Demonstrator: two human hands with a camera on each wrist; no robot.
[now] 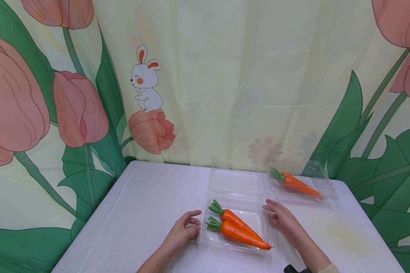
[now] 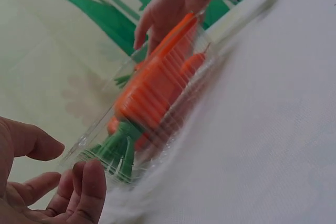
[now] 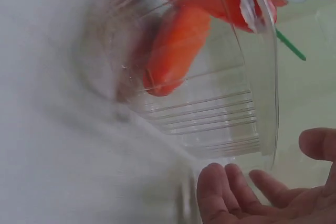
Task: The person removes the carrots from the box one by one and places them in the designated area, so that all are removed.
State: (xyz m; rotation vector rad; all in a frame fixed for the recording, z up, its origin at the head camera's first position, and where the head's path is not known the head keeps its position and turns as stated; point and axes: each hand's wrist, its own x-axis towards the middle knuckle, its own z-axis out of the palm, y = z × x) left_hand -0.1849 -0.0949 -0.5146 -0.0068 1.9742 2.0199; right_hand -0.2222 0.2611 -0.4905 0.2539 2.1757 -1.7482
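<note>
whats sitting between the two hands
An open clear plastic box with two carrots in it; the left hand and right hand flank its sides, clearest in the head view.

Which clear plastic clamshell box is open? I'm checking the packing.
The near clear plastic clamshell box between both hands, holding two orange carrots, lid folded back; the far one is closed.

Open clamshell box (image 1: 237, 203) flanked by left hand (image 1: 183, 231) and right hand (image 1: 283, 220). Bare white table (image 1: 150, 204) left of it; second carrot box (image 1: 302, 184) blocks far right; curtain (image 1: 225, 94) behind.
</note>
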